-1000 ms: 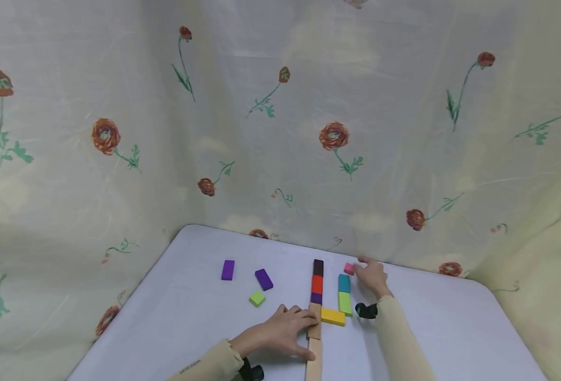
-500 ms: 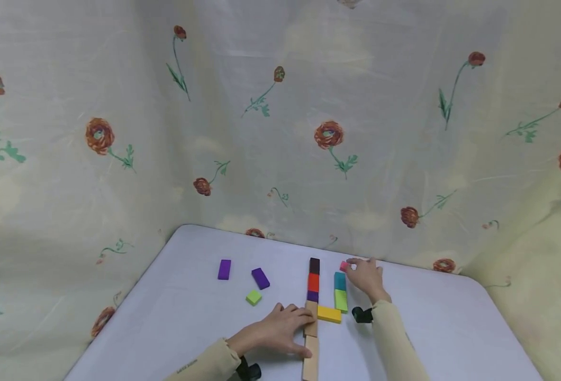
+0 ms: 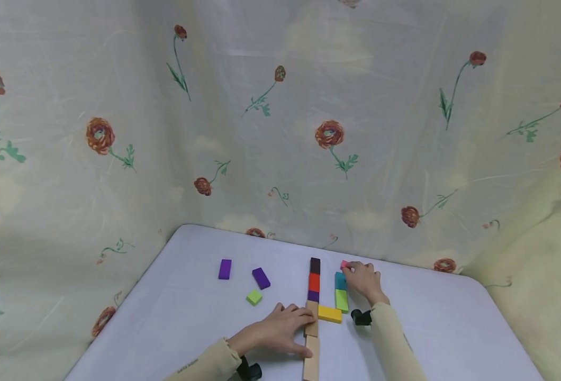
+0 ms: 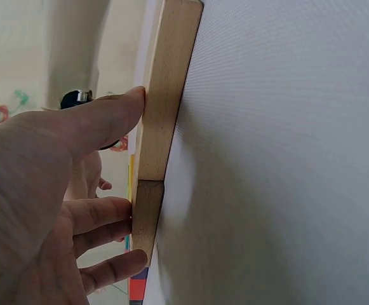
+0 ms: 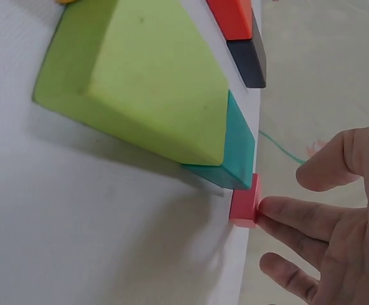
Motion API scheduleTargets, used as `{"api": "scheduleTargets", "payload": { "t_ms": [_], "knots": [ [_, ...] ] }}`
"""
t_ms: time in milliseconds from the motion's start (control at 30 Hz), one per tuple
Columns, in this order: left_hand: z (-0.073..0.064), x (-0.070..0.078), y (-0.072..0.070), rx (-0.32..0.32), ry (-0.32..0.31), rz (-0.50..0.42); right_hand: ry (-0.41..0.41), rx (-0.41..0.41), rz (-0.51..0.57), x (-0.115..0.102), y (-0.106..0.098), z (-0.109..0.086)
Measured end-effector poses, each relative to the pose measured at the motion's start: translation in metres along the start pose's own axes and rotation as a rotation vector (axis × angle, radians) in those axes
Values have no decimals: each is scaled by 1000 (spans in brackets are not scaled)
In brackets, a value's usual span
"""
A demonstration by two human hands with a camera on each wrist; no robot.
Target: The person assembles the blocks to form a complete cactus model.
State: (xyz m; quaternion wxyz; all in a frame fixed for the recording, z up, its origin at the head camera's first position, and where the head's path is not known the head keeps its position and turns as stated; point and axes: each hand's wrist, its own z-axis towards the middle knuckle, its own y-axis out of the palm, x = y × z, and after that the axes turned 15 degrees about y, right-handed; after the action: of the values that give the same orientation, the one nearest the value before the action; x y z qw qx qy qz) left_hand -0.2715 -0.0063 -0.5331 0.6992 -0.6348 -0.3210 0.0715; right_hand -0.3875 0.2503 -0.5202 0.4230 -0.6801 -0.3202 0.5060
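My left hand lies with fingers spread along a row of wooden blocks. Its thumb touches the near plain wooden block, and its fingertips rest on the shorter-looking one beyond. At the far right, two fingertips of my right hand touch a small pink block, while the thumb stays apart from it. The pink block sits just past the end of a teal block, which adjoins a light green block. In the head view the fingers partly cover the pink block.
Purple, red and black blocks continue the wooden row. A yellow block sticks out to its right. Two loose purple blocks and a green one lie left on the white table. Floral cloth hangs behind.
My right hand has drawn slightly inward, its fingers now over the pink block rather than stretched past it. The left hand keeps its place on the wooden blocks. The head view has shifted slightly.
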Motion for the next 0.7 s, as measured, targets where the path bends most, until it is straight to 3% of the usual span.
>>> {"api": "scheduleTargets", "payload": {
  "t_ms": [267, 700],
  "knots": [
    [-4, -3, -2, 7, 1, -8, 26, -76, 69, -11, 5, 10],
    [-3, -3, -2, -4, 22, -5, -75, -203, 87, -45, 14, 18]
  ]
}}
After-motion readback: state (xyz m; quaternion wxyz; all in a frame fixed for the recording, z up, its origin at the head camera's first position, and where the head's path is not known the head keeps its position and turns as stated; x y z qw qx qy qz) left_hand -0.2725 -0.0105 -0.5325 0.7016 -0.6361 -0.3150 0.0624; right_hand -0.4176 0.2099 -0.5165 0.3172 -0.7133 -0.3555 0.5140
